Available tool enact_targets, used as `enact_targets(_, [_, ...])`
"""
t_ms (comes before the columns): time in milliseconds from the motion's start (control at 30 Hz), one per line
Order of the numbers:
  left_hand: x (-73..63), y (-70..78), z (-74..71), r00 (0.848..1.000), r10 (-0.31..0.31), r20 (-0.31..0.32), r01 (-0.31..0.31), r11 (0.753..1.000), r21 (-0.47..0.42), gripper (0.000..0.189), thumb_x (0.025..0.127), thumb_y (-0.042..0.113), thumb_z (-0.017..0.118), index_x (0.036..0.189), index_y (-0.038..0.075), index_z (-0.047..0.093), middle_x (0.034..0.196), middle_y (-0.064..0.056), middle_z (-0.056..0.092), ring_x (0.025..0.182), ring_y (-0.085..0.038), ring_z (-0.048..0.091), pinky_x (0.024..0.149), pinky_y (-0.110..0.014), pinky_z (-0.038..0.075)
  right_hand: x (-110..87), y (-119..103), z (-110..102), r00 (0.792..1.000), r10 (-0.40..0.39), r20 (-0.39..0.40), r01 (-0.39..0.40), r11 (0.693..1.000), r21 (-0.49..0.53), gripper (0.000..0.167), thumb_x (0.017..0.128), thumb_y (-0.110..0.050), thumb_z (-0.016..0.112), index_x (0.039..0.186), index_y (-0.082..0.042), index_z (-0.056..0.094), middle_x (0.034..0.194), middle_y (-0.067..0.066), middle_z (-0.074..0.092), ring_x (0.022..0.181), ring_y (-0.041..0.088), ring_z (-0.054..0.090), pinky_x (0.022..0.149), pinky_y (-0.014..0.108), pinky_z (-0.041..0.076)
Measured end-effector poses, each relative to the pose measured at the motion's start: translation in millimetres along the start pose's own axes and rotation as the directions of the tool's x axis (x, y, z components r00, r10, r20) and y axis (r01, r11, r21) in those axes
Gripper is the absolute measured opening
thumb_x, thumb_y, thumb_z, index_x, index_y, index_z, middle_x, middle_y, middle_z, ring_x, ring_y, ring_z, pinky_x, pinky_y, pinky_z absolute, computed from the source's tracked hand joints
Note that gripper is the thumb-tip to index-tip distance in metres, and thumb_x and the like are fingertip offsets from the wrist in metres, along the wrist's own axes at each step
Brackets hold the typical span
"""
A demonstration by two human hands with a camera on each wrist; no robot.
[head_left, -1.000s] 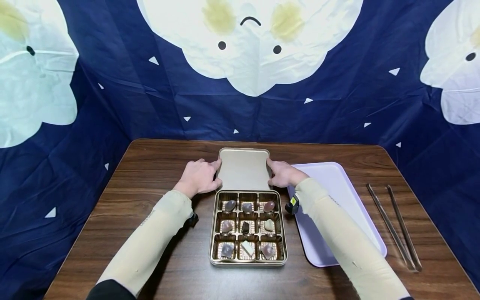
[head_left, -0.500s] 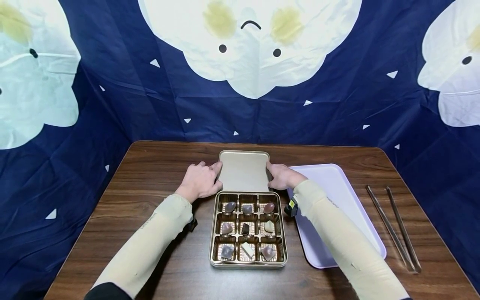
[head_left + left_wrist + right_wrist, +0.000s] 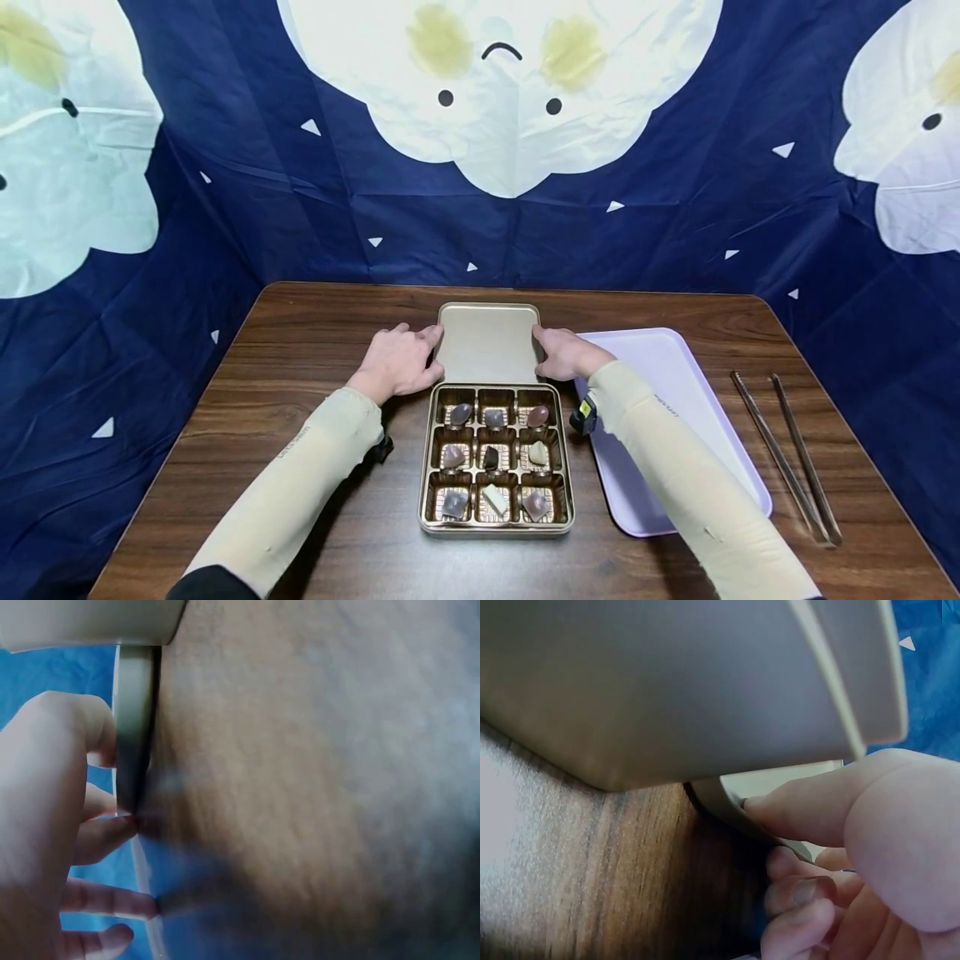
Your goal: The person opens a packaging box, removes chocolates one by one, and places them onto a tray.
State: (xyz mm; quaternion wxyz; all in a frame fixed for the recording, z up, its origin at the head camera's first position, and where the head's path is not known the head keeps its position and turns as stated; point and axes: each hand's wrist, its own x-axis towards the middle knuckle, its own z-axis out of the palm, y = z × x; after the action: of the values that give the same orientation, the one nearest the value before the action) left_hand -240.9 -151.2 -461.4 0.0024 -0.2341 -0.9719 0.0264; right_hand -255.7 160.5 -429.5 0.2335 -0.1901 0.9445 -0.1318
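Note:
A pale gold square tin lid point(image 3: 489, 343) lies flat against the far side of a square tin point(image 3: 496, 531). My left hand point(image 3: 397, 360) holds its left edge; in the left wrist view, the thumb point(image 3: 97, 724) is bent against the lid's rim point(image 3: 135, 690). On the opposite edge, my right hand point(image 3: 567, 352) grips the lid, with the thumb on its side wall point(image 3: 716, 801) and the other fingers point(image 3: 799, 919) curled just below. The tin's gold divided insert point(image 3: 475, 450) carries one small piece per compartment, such as a white bar point(image 3: 495, 498) and a dark chunk point(image 3: 491, 457).
A lilac tray point(image 3: 637, 492) lies at the right, partly beneath my right forearm. Metal tongs point(image 3: 787, 467) rest beyond it, near the table's right edge. The wooden table point(image 3: 300, 358) backs onto a blue cloth point(image 3: 337, 233) printed with clouds.
Both hands stay at the lid's sides, with almost no movement of hands or lid. The whole head view has shifted very slightly downward.

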Motion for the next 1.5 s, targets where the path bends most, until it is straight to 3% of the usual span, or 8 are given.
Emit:
enact_targets(200, [-4.2, -3.9, -4.1, 1.000, -0.013, -0.008, 0.013, 0.998, -0.064, 0.074, 0.094, 0.051, 0.052, 0.159, 0.016, 0.049, 0.156, 0.000, 0.056, 0.127, -0.041, 0.062, 0.088, -0.061, 0.058, -5.1, -1.0, 1.6, 0.999, -0.031, -0.041, 0.032, 0.999, 0.023, 0.090, 0.097, -0.020, 0.073, 0.164, 0.007, 0.019, 0.164, 0.028, 0.036, 0.151, 0.041, 0.038, 0.124, 0.049, 0.035])
enact_targets(467, [-14.1, -9.4, -11.1, 0.998, -0.031, -0.058, 0.021, 0.984, -0.178, 0.070, 0.095, 0.047, 0.056, 0.156, 0.012, 0.052, 0.152, -0.011, 0.059, 0.129, -0.039, 0.063, 0.092, -0.061, 0.057, -14.0, 0.9, 5.2, 0.989, -0.075, -0.126, 0.079, 0.996, 0.032, 0.086, 0.095, -0.023, 0.075, 0.162, 0.005, 0.029, 0.155, 0.030, 0.048, 0.143, 0.043, 0.048, 0.120, 0.051, 0.040])
enact_targets(600, [-20.5, -11.1, -16.0, 0.994, -0.045, -0.100, 0.020, 0.972, -0.234, 0.068, 0.094, 0.046, 0.058, 0.153, 0.013, 0.055, 0.143, -0.013, 0.066, 0.123, -0.037, 0.067, 0.087, -0.061, 0.058, -22.4, 4.8, 3.6, 0.983, -0.086, -0.160, 0.096, 0.994, 0.058, 0.084, 0.095, -0.023, 0.075, 0.162, 0.004, 0.031, 0.126, 0.023, 0.068, 0.114, 0.035, 0.066, 0.107, 0.049, 0.050])
enact_targets(700, [-25.8, -11.6, -20.2, 0.991, -0.049, -0.125, 0.012, 0.960, -0.280, 0.066, 0.094, 0.046, 0.058, 0.151, 0.015, 0.057, 0.139, -0.012, 0.069, 0.119, -0.037, 0.069, 0.084, -0.060, 0.059, -29.1, 9.3, 1.9, 0.977, -0.104, -0.188, 0.121, 0.989, 0.082, 0.079, 0.096, -0.023, 0.073, 0.161, 0.003, 0.034, 0.098, 0.010, 0.069, 0.088, 0.023, 0.064, 0.091, 0.045, 0.054])
enact_targets(767, [-29.8, -11.0, -24.0, 0.989, -0.050, -0.137, 0.006, 0.951, -0.310, 0.065, 0.094, 0.046, 0.059, 0.151, 0.015, 0.058, 0.138, -0.011, 0.069, 0.117, -0.036, 0.069, 0.083, -0.059, 0.059, -34.1, 12.2, 0.9, 0.971, -0.118, -0.207, 0.140, 0.986, 0.095, 0.076, 0.097, -0.022, 0.072, 0.160, 0.003, 0.036, 0.090, 0.006, 0.069, 0.082, 0.019, 0.064, 0.086, 0.044, 0.055])
enact_targets(967, [-44.8, -6.5, -36.5, 0.983, -0.055, -0.174, -0.018, 0.919, -0.394, 0.059, 0.095, 0.046, 0.064, 0.146, 0.017, 0.062, 0.136, -0.006, 0.071, 0.115, -0.033, 0.071, 0.087, -0.057, 0.058, -54.3, 18.1, -3.2, 0.952, -0.155, -0.265, 0.191, 0.974, 0.118, 0.071, 0.099, -0.024, 0.071, 0.158, 0.002, 0.040, 0.101, 0.011, 0.073, 0.091, 0.023, 0.070, 0.083, 0.046, 0.057])
enact_targets(1200, [-64.3, 3.0, -40.1, 0.971, -0.025, -0.239, -0.084, 0.894, -0.439, 0.053, 0.097, 0.043, 0.067, 0.144, 0.019, 0.063, 0.128, -0.004, 0.075, 0.105, -0.027, 0.073, 0.085, -0.051, 0.059, -81.6, 17.3, -8.8, 0.927, -0.181, -0.330, 0.253, 0.949, 0.191, 0.068, 0.101, -0.025, 0.070, 0.158, 0.000, 0.041, 0.108, 0.012, 0.072, 0.093, 0.024, 0.071, 0.080, 0.041, 0.058])
enact_targets(1500, [-98.2, 19.3, -48.9, 0.977, -0.002, -0.212, -0.110, 0.847, -0.520, 0.058, 0.096, 0.044, 0.071, 0.150, 0.026, 0.058, 0.137, 0.002, 0.069, 0.101, -0.022, 0.072, 0.085, -0.045, 0.059, -114.5, 13.6, -0.1, 0.909, -0.194, -0.368, 0.297, 0.922, 0.249, 0.078, 0.100, -0.026, 0.072, 0.162, -0.003, 0.032, 0.121, 0.022, 0.068, 0.093, 0.019, 0.070, 0.084, 0.048, 0.059])
